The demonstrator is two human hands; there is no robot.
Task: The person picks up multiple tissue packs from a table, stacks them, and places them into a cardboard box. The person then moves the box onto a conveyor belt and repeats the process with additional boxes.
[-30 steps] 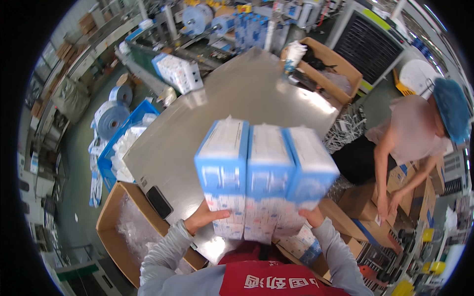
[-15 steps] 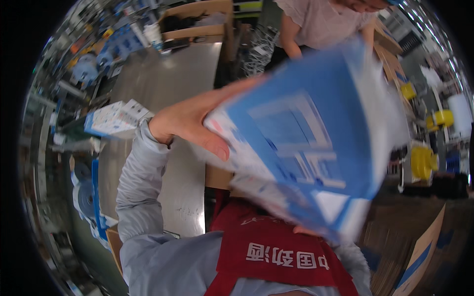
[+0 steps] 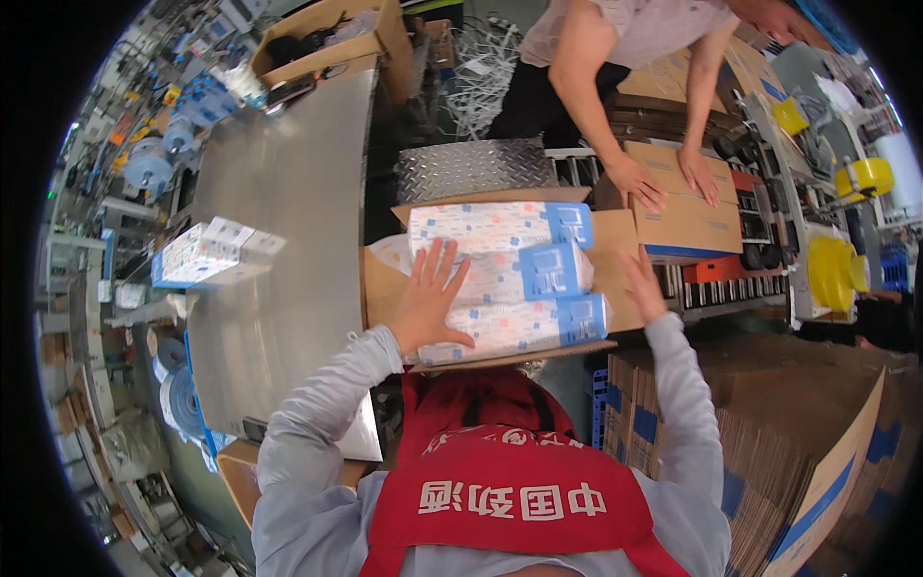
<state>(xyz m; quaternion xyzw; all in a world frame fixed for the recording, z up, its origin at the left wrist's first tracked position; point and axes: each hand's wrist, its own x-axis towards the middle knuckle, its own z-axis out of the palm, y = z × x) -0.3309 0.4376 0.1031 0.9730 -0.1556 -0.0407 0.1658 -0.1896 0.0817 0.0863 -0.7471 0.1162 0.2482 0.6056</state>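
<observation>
In front of me stands an open cardboard carton (image 3: pixel 623 252) with its flaps spread out. Three white, plastic-wrapped packs with blue ends and small coloured prints lie side by side in it: a far pack (image 3: pixel 481 225), a middle pack (image 3: pixel 500 274) and a near pack (image 3: pixel 524 325). My left hand (image 3: pixel 430 300) rests flat on the left ends of the packs, fingers spread, gripping nothing. At the carton's right flap is my right hand (image 3: pixel 642 286), its fingers stretched out and apart, also holding nothing.
A metal table (image 3: pixel 279 212) runs along my left, with a white-and-blue pack (image 3: pixel 216 252) at its left edge. Ahead right, a co-worker's hands press on a closed carton (image 3: pixel 687 216) upon a roller conveyor (image 3: pixel 735 291). Folded cardboard sheets (image 3: pixel 740 423) stand at lower right.
The white-and-blue packaging held up close before me has gone down, and packs now show in the carton. My left hand has lowered and opened; my right hand has come into view.
</observation>
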